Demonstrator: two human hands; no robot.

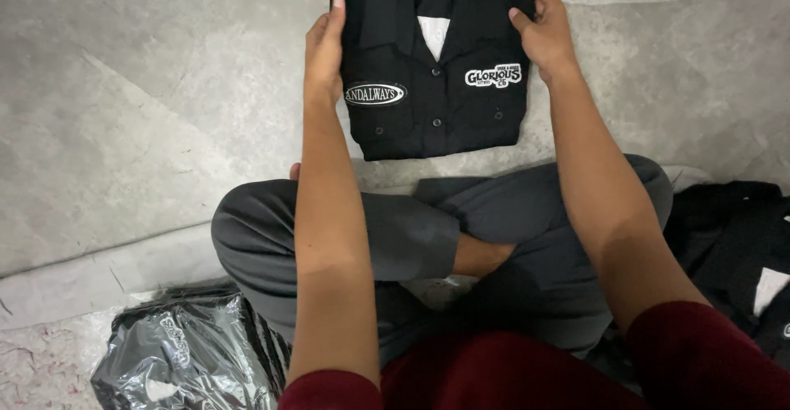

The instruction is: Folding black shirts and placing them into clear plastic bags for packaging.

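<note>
Both hands, left hand (323, 56) and right hand (543, 36), grip the sides of a folded black shirt (434, 73) on the concrete floor (148, 114), looks like squaring-up, probably bagging needs doing next.

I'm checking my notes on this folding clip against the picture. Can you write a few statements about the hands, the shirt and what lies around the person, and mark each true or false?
1. Both hands grip the folded black shirt by its sides. True: the left hand is on one edge, the right hand on the other.
2. The shirt lies on a wooden table. False: it rests on a grey concrete floor.
3. The shirt has two white patches on its chest. True.
4. The person stands over the shirt. False: they sit cross-legged in grey trousers.
5. A plastic-bagged black garment lies beside the person's left knee. True.
6. The shirt is spread out unfolded. False: it is folded into a compact rectangle.
</note>
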